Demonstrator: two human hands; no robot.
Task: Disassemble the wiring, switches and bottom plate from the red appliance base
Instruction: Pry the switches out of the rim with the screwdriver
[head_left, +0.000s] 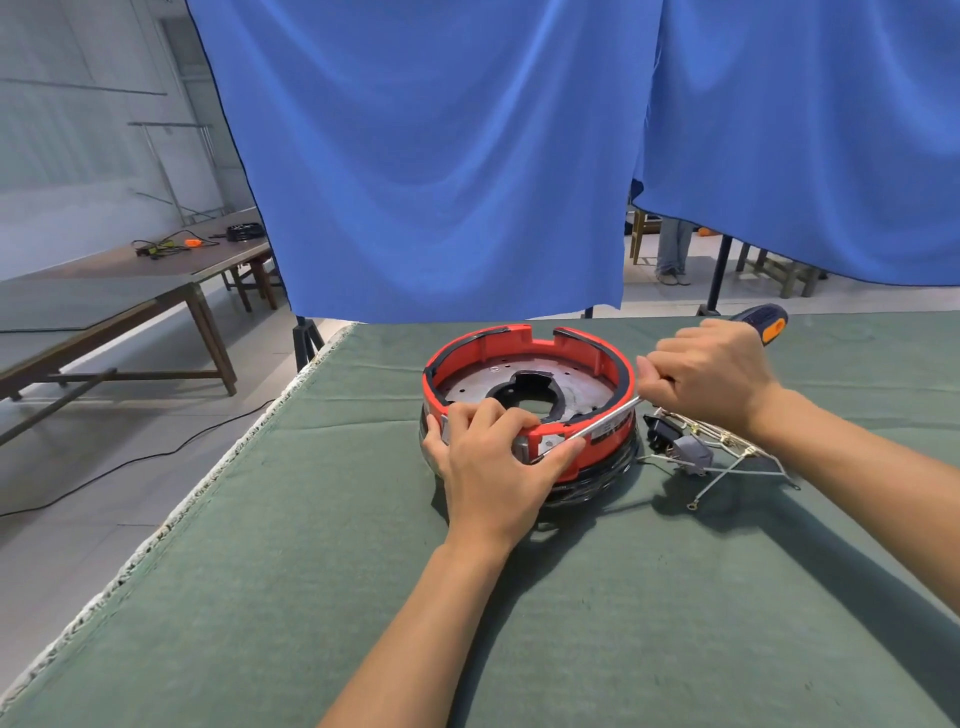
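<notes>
Covering the table, green felt (311, 545); blue curtain (441, 156) behind. Left hand (488, 462) clasps red base (597, 441); right hand (711, 374) grips screwdriver (763, 319).

appliance base (530, 400) on table (311, 571), wiring bundle (711, 452) just right, curtain (441, 156) behind

A workshop hall: long wooden tables (119, 306), hung blue curtains (441, 156), bare concrete floor (130, 457).
</notes>
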